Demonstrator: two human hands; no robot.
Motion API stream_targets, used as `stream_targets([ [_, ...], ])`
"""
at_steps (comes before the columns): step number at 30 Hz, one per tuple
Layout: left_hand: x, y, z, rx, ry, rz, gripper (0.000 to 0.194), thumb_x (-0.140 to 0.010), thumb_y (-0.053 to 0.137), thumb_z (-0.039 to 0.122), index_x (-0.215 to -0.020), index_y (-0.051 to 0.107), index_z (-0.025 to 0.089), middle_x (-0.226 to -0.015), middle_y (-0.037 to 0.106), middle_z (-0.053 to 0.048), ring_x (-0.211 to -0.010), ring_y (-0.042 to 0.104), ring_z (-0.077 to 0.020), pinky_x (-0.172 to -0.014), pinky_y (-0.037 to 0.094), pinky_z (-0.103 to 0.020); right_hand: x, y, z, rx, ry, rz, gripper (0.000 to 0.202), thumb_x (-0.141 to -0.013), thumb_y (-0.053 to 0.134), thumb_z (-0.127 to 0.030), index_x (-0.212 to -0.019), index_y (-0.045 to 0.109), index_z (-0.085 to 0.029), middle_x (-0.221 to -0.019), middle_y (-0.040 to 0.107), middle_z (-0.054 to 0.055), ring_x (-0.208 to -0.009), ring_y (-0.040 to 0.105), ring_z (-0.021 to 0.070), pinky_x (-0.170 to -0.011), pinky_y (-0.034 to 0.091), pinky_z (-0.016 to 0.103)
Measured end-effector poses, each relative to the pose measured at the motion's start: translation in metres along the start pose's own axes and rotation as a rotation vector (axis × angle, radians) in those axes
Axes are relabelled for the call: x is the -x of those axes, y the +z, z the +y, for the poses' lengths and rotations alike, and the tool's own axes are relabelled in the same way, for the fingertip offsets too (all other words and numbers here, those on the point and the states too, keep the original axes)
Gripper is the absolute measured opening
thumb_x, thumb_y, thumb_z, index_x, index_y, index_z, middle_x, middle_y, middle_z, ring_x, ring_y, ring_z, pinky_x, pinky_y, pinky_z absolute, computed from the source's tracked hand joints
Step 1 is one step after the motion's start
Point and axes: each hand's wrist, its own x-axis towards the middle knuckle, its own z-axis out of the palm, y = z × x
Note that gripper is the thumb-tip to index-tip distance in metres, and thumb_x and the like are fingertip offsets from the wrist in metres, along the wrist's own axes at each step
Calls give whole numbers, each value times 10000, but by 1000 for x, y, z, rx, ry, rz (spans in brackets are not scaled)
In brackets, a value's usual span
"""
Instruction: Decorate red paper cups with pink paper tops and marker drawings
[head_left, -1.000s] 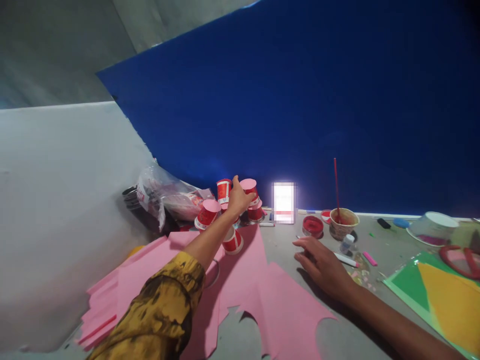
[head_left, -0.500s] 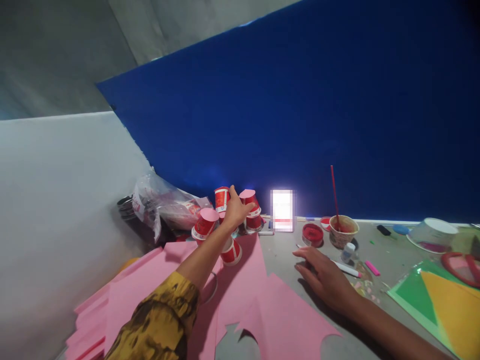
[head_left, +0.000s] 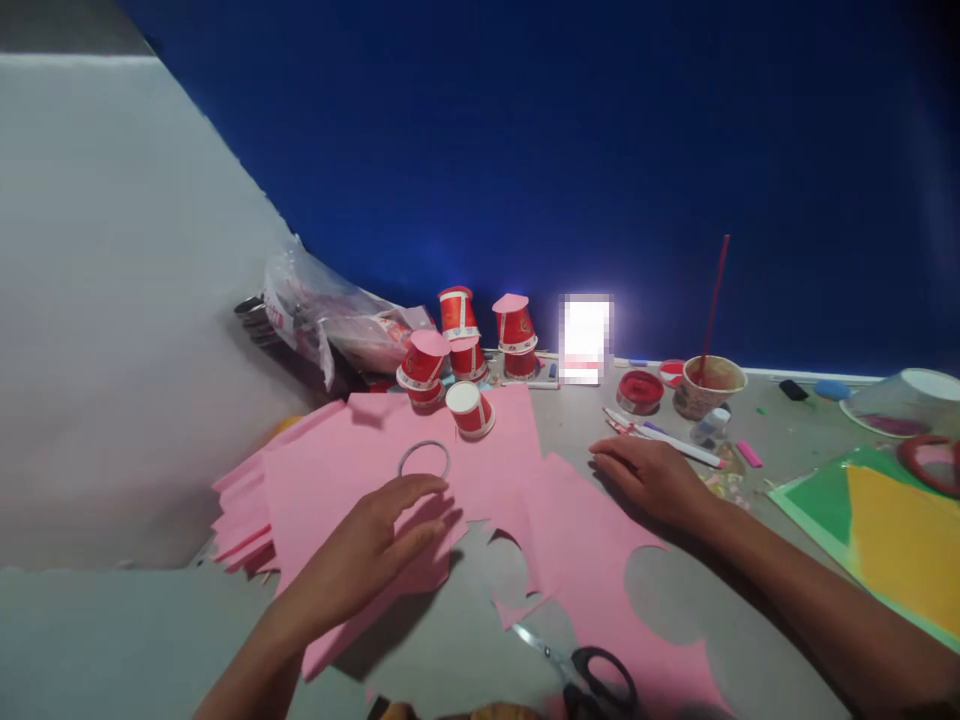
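Note:
My left hand (head_left: 375, 535) hovers over pink paper (head_left: 315, 480) with fingers apart and nothing held, just below a thin grey ring (head_left: 424, 445). My right hand (head_left: 660, 480) rests on the table, fingers extended and empty, beside white pens (head_left: 686, 446). Behind the paper stand stacked red paper cups (head_left: 459, 315), several topped with pink paper discs (head_left: 512, 302). One red cup (head_left: 472, 412) leans on its side on the paper, its white base showing. Black-handled scissors (head_left: 555, 655) lie near the front edge beside the cut pink sheet (head_left: 581, 530).
A plastic bag (head_left: 337, 320) lies at the back left. Toward the right are a red paint pot (head_left: 640, 391), a cup with a brush (head_left: 709, 388), a small bottle (head_left: 711, 425), a clear tub (head_left: 907, 400) and green and yellow sheets (head_left: 900, 530).
My left hand has left the stacked cups and come down toward me, over the paper. The view has tilted down, bringing the scissors into sight. My right hand stays by the pens.

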Motion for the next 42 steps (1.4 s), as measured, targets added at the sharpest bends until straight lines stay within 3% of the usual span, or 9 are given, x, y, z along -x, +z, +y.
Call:
stream_targets([
  [4, -5, 18, -13, 44, -68, 163, 440, -970, 568, 550, -1241, 717, 238, -1342, 746, -122, -1225, 724, -321, -1068, 593, -505, 2, 2, 1, 34, -58, -46, 315, -1069, 486, -331, -1045, 776, -209, -993, 845, 86, -867, 795, 253, -773, 568, 361],
  [7, -22, 14, -10, 88, -105, 158, 439, -969, 581, 541, -1276, 688, 246, -1344, 738, -106, -1149, 737, -301, -1013, 608, -480, 3, 2, 2, 49, -73, -59, 325, -1072, 480, -335, -1042, 780, -213, -982, 848, 79, -847, 798, 247, -753, 571, 354],
  [10, -38, 7, -16, 13, -128, 189, 477, -967, 588, 525, -1331, 651, 224, -1387, 709, -126, -1250, 677, -333, -1080, 553, -523, 3, 0, 3, 56, -64, -39, 331, -1067, 482, -344, -1038, 787, -218, -979, 853, 81, -839, 802, 250, -747, 577, 355],
  [18, -39, 23, -39, -66, -217, 34, 841, -869, 700, 406, -1607, 387, 155, -1664, 436, -215, -1553, 391, -407, -1220, 408, -591, 3, 2, 1, 19, -15, -22, 311, -1034, 519, -358, -1020, 808, -241, -969, 853, 83, -827, 796, 255, -753, 599, 368],
  [25, -51, 5, -26, 71, -115, 30, 793, -928, 662, 484, -1616, 379, 210, -1690, 428, -176, -1558, 408, -366, -1266, 355, -570, 4, 6, 2, 31, -45, -30, 319, -1053, 501, -361, -1019, 794, -240, -960, 848, 73, -817, 794, 247, -736, 586, 360],
  [28, -55, 1, -22, -2, -116, -9, 680, -928, 654, 423, -1548, 485, 200, -1619, 518, -172, -1510, 470, -369, -1247, 385, -564, 3, 3, 1, 30, -54, -47, 313, -1056, 502, -366, -1013, 788, -245, -949, 847, 61, -801, 791, 240, -721, 581, 356],
  [31, -47, 7, -24, -63, -124, -60, 581, -904, 677, 392, -1455, 585, 231, -1570, 566, -155, -1483, 502, -379, -1206, 445, -556, 3, 1, -1, 22, -51, -54, 308, -1053, 501, -365, -1004, 786, -257, -929, 847, 52, -789, 793, 239, -703, 574, 354],
  [37, -4, 9, -43, -190, -233, -56, 689, -885, 717, 381, -1524, 546, 190, -1673, 456, -198, -1609, 330, -416, -1238, 406, -616, 3, -3, -4, -29, -11, -88, 288, -1045, 532, -399, -978, 785, -278, -915, 841, 38, -763, 785, 238, -686, 562, 355],
  [42, 17, 11, -16, -108, -3, -100, 688, -983, 667, 483, -1624, 453, 358, -1772, 303, -77, -1647, 257, -380, -1267, 394, -596, -11, -28, -16, -3, 60, -99, 303, -1032, 513, -357, -928, 786, -273, -912, 834, 67, -778, 768, 263, -650, 530, 354],
])
